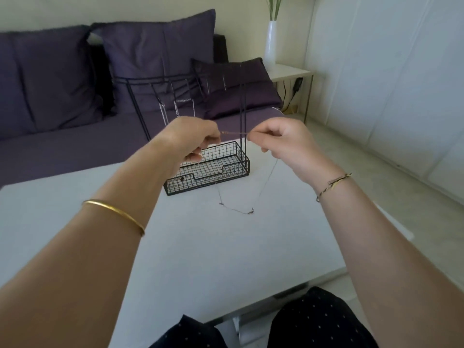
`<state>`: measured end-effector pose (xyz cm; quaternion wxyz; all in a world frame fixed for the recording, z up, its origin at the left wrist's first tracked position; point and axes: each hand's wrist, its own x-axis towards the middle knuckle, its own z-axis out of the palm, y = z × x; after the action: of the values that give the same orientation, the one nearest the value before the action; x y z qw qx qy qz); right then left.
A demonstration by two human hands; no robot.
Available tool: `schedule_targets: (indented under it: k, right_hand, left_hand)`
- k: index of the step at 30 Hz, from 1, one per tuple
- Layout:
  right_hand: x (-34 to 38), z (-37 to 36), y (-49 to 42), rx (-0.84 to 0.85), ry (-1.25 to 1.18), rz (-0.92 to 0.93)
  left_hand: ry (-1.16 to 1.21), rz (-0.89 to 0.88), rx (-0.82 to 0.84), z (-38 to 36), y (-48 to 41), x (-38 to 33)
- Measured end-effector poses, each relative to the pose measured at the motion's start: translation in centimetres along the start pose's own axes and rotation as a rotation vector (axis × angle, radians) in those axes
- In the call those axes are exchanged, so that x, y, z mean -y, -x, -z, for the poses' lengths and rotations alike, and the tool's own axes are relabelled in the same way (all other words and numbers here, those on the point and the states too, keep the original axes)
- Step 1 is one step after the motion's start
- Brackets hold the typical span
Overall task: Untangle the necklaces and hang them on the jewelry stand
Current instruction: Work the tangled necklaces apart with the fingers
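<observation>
2 hands (198, 136) (278, 141) pinch thin chain (266, 182).

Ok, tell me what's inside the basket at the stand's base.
Inside the basket: one small dark item and a small pale one near the front. What they are is too small to tell. The left hand covers the back left corner.

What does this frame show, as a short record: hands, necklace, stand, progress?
left hand: pinches the necklace
right hand: pinches the same chain; short stretch taut between both grips
necklace slack: hangs in a loop, low end appears to lie on the table
jewelry stand: black wire, basket base, behind the hands on the table
hung chains: at least two silvery ones on the top bar
progress: held necklace not yet hung
</observation>
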<state>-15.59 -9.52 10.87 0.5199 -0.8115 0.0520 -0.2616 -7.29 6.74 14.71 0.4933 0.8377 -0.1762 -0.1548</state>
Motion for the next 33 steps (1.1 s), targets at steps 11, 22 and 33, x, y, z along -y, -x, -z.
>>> schedule_targets:
  k: [11, 22, 33]
  right_hand:
    - [0.8, -1.0, -5.7, 0.02, -0.015, 0.029]
    - [-0.8, -2.4, -13.0, -0.101, 0.094, 0.003]
    - [-2.3, -3.7, -16.3, -0.294, -0.067, -0.067]
  left_hand:
    - [-0.218, -0.235, -0.151, 2.9, -3.9, -2.8]
    - [-0.345, -0.325, -0.167, 5.1, -10.1, -6.0]
    - [-0.562, -0.417, -0.443, 3.6, -14.2, -4.9]
